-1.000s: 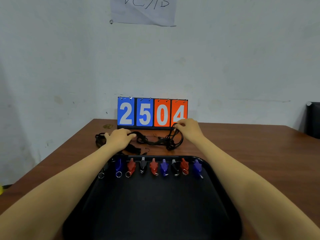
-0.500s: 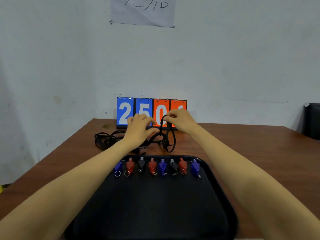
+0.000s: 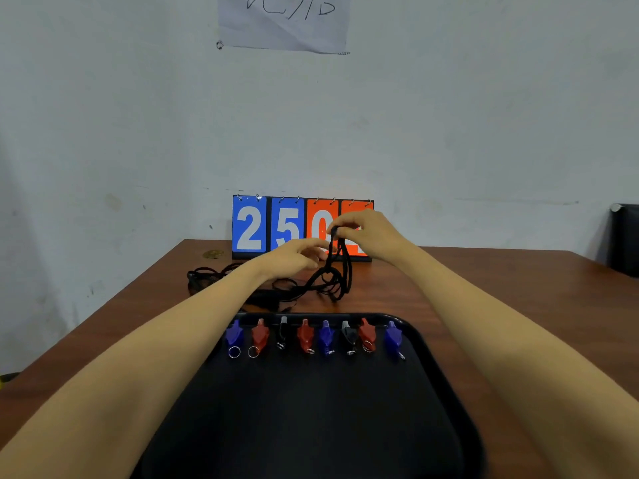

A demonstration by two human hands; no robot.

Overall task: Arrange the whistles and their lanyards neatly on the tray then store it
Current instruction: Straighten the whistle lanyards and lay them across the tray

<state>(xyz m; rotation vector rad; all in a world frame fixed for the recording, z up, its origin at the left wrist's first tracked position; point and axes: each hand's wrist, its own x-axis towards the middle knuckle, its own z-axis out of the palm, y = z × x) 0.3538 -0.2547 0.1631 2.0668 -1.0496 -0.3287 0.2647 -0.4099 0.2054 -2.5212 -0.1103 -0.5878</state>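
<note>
A black tray (image 3: pixel 425 350) lies on the wooden table in front of me. Several whistles (image 3: pixel 306 335), blue, red and black, stand in a row along its far edge. Behind the tray lies a tangle of black lanyards (image 3: pixel 311 288). My right hand (image 3: pixel 368 235) pinches the top of one black lanyard (image 3: pixel 340 264) and holds it up so its loop hangs down to the pile. My left hand (image 3: pixel 294 255) hovers just left of that cord, fingers spread and reaching toward it.
A flip scoreboard (image 3: pixel 268 226) showing 2, 5, 0 stands at the table's far edge against the wall. More black cord (image 3: pixel 204 276) lies at the left. A dark object (image 3: pixel 624 236) sits at the far right. A paper sheet hangs on the wall.
My right hand has lifted the lanyard higher off the table. My left hand rose from the pile and moved right toward the raised cord.
</note>
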